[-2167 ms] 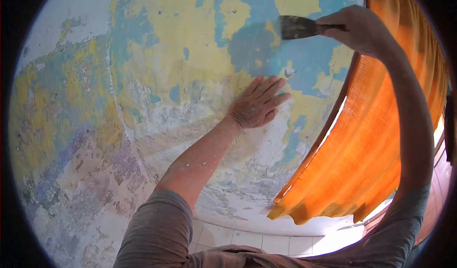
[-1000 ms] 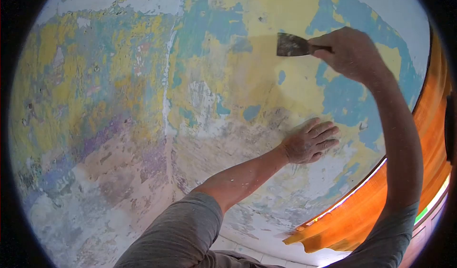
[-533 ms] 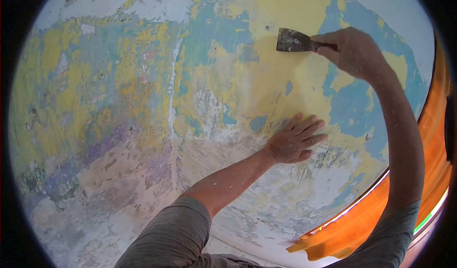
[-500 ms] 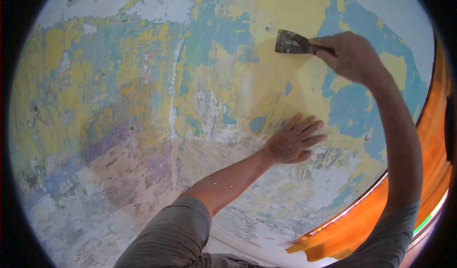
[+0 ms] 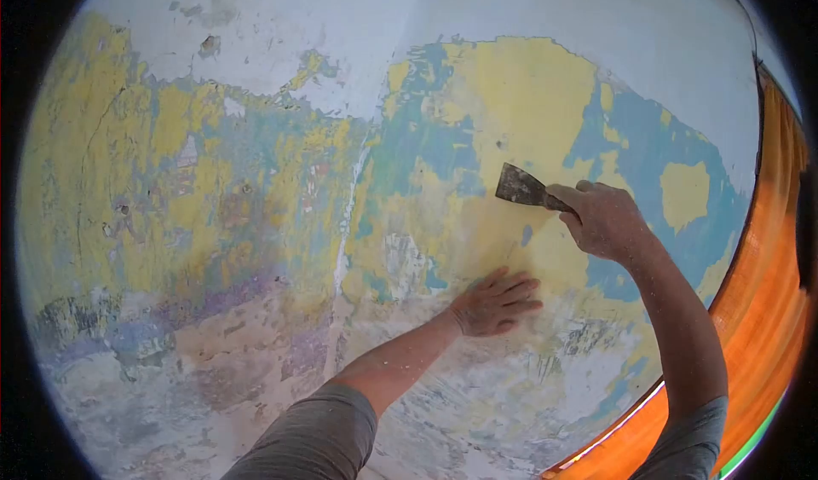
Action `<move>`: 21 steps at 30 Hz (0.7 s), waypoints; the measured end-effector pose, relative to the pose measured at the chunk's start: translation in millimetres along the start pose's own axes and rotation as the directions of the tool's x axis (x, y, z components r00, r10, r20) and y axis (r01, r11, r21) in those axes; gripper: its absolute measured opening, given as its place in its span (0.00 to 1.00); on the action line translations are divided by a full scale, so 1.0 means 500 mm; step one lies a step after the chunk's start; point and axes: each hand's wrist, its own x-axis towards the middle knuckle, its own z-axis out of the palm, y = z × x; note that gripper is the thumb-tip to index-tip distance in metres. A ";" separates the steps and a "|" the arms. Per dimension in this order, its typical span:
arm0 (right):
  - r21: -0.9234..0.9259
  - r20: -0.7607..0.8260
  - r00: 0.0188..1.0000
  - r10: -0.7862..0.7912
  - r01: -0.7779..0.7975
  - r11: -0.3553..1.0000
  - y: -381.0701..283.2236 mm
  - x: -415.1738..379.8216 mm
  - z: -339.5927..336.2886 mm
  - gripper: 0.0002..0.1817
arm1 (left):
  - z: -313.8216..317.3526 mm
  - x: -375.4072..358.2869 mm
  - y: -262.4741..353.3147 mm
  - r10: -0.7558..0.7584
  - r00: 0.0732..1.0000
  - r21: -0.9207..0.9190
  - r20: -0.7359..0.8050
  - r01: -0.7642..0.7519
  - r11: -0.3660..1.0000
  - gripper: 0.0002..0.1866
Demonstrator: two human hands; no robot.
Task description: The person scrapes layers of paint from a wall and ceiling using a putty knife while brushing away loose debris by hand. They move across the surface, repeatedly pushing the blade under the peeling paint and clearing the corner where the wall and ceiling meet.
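Gripping the scraper [image 5: 532, 192] by its handle [image 5: 558, 202], clamped in the right hand [image 5: 603, 222], with the blade [image 5: 517, 185] aimed left and slightly upward over the yellow paint [image 5: 532, 79] on the wall [image 5: 528, 7]. Hard to tell from this angle: edge pressed to the surface or just off it. Bracing, apparently, with the left hand [image 5: 496, 303] flat on the wall below the scraper, fingers spread apart, holding nothing. For a clean stroke, probably best to lay the blade low, nearly flat, and push from the forearm with even pressure, rather than digging in with one corner. Try starting from a ragged border, such as between yellow and the blue paint [image 5: 652, 135], and slide under any lifting film instead of gouging the middle. Go gently near the small dark mark [image 5: 498, 144] just above the blade, possibly a hole and liable to snag a corner. Leave the left hand low, clear of any downward slip, and lean only lightly on it. Stay well apart from the orange curtain [image 5: 771, 224] at right when drawing back.
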 end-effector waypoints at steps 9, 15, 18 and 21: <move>-0.161 0.093 0.983 0.160 -0.144 0.976 -0.148 0.028 0.003 0.15 | -0.121 -0.182 -0.229 -0.022 0.997 0.013 0.079 0.021 1.000 0.34; -0.318 0.123 0.975 0.186 -0.139 0.938 -0.205 0.070 -0.019 0.13 | -0.236 -0.217 -0.373 -0.121 0.963 0.064 0.241 0.109 0.992 0.46; -0.328 0.148 0.964 0.220 -0.162 0.931 -0.207 0.083 -0.038 0.13 | -0.253 -0.228 -0.423 -0.240 0.949 0.142 0.202 0.215 0.966 0.53; -0.339 0.155 0.961 0.230 -0.167 0.926 -0.217 0.114 -0.015 0.13 | -0.258 -0.211 -0.420 -0.323 0.911 0.194 0.256 0.279 0.941 0.57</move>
